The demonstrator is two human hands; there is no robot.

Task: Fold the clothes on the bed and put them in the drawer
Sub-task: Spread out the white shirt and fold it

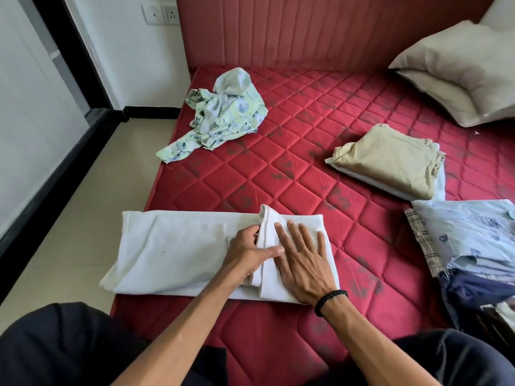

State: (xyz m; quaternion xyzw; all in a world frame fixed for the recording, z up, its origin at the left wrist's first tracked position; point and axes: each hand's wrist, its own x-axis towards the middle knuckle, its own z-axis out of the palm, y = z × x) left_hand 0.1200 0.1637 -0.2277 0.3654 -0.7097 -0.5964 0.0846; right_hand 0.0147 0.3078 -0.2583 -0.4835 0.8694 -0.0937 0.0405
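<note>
White cotton garment (pixel 172 246), oblong, fold pinched by left fingers (pixel 255 253), right fingers (pixel 292 235) spread flat.

one view only, from the person's head, looking forward and down over a red mattress (pixel 306 151). it sits close above the left hand (pixel 248 252) and right hand (pixel 303 263), with the headboard (pixel 320 29) far ahead, the floor (pixel 92 196) at left, and pillows (pixel 459 68) at the upper right.

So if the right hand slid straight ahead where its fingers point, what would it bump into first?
The right hand lies flat on the white garment, fingers pointing up the bed. Past the garment's far edge, only bare red mattress seems to follow.
</note>
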